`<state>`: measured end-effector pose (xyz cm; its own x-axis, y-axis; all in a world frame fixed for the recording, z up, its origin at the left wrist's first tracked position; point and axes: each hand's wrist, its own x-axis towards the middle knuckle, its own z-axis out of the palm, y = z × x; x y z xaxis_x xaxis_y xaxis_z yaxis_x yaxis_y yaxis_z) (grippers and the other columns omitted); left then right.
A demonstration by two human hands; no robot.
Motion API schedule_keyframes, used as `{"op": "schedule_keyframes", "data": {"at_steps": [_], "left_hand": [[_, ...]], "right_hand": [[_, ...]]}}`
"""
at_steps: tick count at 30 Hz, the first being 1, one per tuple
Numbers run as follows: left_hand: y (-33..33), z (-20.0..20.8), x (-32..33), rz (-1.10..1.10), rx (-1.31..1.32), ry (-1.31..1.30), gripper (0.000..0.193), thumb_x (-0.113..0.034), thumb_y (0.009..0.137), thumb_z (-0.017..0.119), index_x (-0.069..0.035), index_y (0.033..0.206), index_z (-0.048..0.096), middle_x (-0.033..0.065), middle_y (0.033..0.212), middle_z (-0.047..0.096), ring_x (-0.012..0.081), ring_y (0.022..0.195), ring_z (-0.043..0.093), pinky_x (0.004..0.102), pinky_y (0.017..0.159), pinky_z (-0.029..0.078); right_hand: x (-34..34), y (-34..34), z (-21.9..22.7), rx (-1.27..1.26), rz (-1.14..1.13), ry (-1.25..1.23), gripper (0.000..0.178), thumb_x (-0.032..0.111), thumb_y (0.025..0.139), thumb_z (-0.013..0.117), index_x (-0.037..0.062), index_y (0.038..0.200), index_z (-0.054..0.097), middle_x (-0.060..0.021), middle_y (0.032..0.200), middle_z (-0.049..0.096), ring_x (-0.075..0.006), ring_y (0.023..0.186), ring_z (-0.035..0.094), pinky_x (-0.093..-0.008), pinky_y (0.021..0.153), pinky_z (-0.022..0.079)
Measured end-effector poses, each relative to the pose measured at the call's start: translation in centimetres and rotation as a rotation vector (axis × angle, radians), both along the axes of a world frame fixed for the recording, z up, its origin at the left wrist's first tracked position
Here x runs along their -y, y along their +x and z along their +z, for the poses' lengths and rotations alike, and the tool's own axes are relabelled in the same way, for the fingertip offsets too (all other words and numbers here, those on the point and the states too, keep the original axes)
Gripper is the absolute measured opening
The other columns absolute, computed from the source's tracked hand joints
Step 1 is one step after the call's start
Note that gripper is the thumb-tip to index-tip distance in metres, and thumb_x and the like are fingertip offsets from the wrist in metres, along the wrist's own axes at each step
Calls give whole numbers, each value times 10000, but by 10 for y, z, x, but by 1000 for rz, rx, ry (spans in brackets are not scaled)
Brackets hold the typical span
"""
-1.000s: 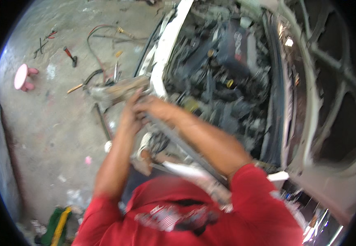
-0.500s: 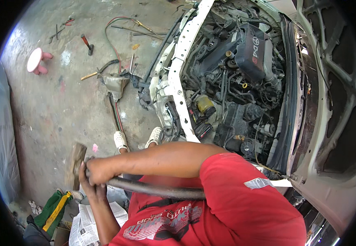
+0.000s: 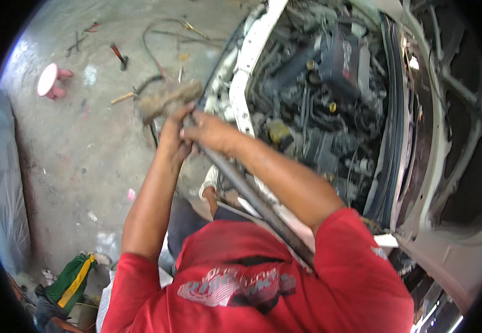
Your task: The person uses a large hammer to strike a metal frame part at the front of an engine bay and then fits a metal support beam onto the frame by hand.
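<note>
Gripping a long-handled hammer (image 3: pixel 231 174) in both hands, just below its blocky head (image 3: pixel 169 102), near the white car frame (image 3: pixel 245 69).
Likely heavy, stiff and head-weighted; best held under the head and farther down the handle. Clasping the upper handle with left hand (image 3: pixel 175 129) and right hand (image 3: pixel 206 132) together (blurred at the fingers). Standing beside an engine bay (image 3: pixel 389 111) packed with dark engine parts (image 3: pixel 318 150), a black cover (image 3: pixel 339 55) and a yellowish reservoir (image 3: pixel 279 132) of contents too blurred to tell.
</note>
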<state>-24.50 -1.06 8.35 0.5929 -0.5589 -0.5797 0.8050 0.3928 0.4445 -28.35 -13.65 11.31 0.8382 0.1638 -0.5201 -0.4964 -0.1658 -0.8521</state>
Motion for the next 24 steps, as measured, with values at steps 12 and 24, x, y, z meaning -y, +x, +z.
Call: {"op": "schedule_keyframes", "data": {"at_steps": [12, 24], "left_hand": [[-166, 20, -185, 254, -293, 210, 323, -364, 917, 620, -59, 1021, 621, 91, 886, 665, 225, 782, 671, 359, 635, 556], [-203, 11, -169, 119, -299, 236, 317, -402, 909, 630, -114, 1040, 607, 19, 822, 655, 164, 621, 637, 299, 433, 451]], "right_hand": [[-166, -108, 9, -248, 416, 201, 370, 193, 870, 680, -105, 1061, 570, -152, 800, 677, -226, 633, 663, -365, 584, 528], [-149, -152, -1, -311, 320, 206, 378, 182, 834, 694, -113, 1039, 577, -160, 789, 678, -229, 639, 668, -361, 587, 526]]}}
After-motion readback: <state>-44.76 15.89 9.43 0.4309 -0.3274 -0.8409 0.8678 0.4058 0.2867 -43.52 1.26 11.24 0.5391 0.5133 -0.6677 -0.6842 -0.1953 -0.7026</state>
